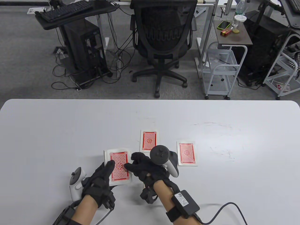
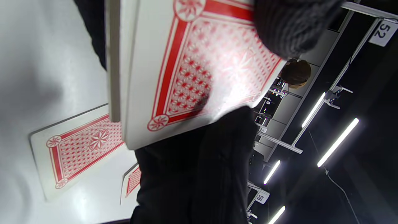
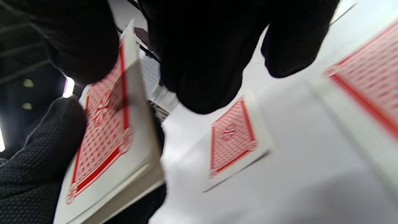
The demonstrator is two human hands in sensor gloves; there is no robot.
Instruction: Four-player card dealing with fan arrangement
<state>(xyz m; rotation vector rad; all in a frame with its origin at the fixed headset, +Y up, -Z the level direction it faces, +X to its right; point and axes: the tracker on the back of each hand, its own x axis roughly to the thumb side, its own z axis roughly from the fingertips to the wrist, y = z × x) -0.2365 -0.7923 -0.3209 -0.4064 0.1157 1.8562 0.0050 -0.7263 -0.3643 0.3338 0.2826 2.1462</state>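
My left hand (image 1: 106,172) holds the red-backed deck (image 1: 118,167) face down just above the table, thumb lying across the top card. My right hand (image 1: 131,163) reaches in from the right and pinches the deck's top card at its right edge. In the right wrist view the thumb presses on the top card of the deck (image 3: 108,130) and the other fingers (image 3: 202,62) curl past its edge. In the left wrist view the deck (image 2: 186,68) fills the top. Two dealt cards lie face down: one (image 1: 148,140) beyond the hands, one (image 1: 186,153) to the right.
The white table (image 1: 58,131) stretches wide to both sides and toward the far edge. The two dealt cards also show in the left wrist view, one (image 2: 80,149) whole and one (image 2: 133,180) half hidden. An office chair (image 1: 163,42) stands beyond the table.
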